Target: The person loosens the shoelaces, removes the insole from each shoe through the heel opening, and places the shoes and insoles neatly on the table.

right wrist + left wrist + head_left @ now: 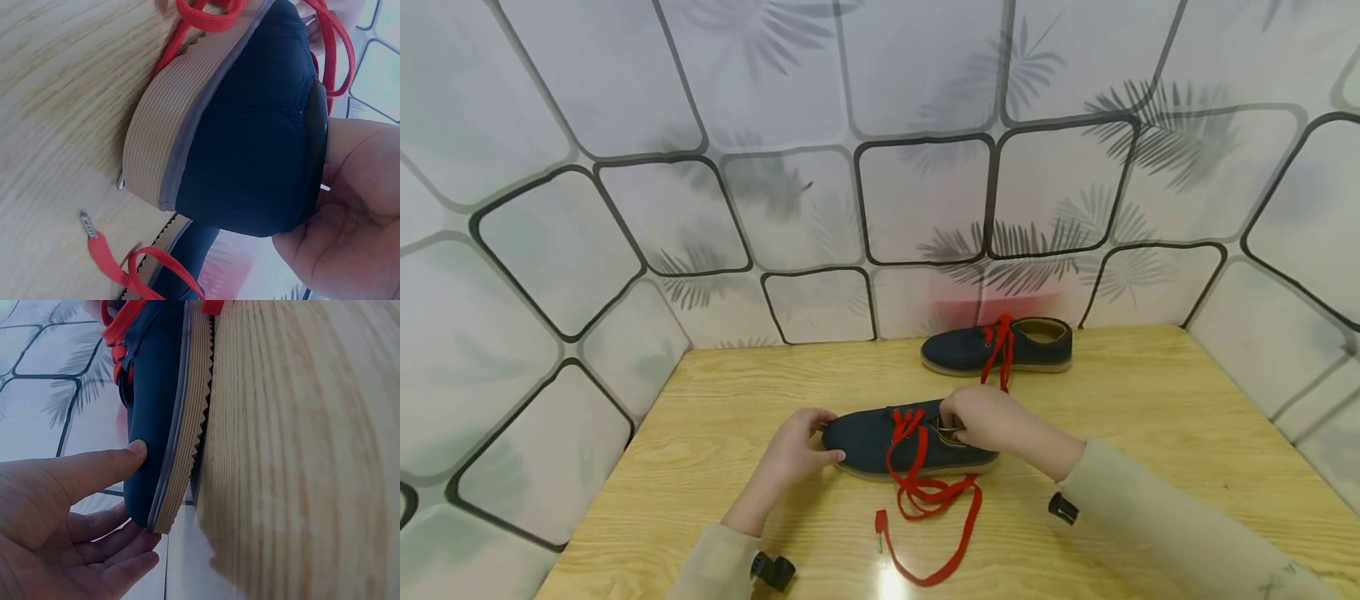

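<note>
A dark blue lace-up shoe (863,435) with a tan ridged sole is held between both hands, toe to the left. My left hand (792,448) holds its toe, the thumb on the near side and the fingers around the tip. At the heel end, my right hand (988,417) grips the collar, its fingers reaching into the shoe's opening, where their tips are hidden. A long red shoelace (958,557) runs from the eyelets and trails in loops on the table. In the left wrist view, the sole (181,434) lies close over the wood surface.
A matching shoe (957,350) with red laces stands farther back, near the wall, its toe also to the left. The wooden table (737,392) meets a patterned wall covering (805,208) behind and at both sides.
</note>
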Tool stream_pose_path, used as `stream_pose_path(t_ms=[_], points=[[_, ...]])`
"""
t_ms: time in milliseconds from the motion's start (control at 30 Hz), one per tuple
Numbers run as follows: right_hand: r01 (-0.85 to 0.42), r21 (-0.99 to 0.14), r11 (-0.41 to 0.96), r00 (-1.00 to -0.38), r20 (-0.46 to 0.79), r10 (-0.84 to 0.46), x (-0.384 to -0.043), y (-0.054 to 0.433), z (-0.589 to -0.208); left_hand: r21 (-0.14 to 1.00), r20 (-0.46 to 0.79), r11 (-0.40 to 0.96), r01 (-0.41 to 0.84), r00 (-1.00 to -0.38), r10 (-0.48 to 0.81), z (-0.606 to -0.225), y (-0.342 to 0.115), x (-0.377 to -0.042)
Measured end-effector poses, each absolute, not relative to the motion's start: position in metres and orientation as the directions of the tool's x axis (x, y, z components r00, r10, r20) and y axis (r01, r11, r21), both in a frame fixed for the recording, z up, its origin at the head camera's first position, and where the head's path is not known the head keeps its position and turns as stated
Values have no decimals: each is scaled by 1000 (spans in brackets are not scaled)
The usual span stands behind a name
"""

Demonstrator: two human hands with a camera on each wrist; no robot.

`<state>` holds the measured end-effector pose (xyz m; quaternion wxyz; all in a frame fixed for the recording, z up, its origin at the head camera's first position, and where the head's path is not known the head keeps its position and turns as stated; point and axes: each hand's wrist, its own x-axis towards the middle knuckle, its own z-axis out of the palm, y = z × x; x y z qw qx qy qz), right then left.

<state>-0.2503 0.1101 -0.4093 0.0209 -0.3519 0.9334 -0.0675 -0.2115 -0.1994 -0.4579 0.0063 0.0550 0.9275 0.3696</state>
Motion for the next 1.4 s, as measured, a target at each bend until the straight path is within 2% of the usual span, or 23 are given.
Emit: stream_pose_path(t_ms=[200,533,733,933,1133,1400], points=[[-617,-162,770,-782,16,-623,-251,111,-410,679,23,728,93,-994,105,-460,-199,-211],[-565,-389,728,-808,81,-584,-260,122,-422,687,10,722,80,-995,100,-459,-199,-211],[-531,-487,693,-824,106,-557,-263,127,-425,690,16,718,87,-994,105,-459,-198,-212],[-481,-536,694,-847,80,-525,-264,126,-421,695,20,714,89,-994,105,-459,-197,-212],[-398,-630,667,-869,24,-495,-268,126,-418,693,26,714,97,-994,110,-460,-197,-214],[-346,-688,638,-885,13,-465,-271,126,-420,686,22,722,91,-994,104,-457,-197,-213]])
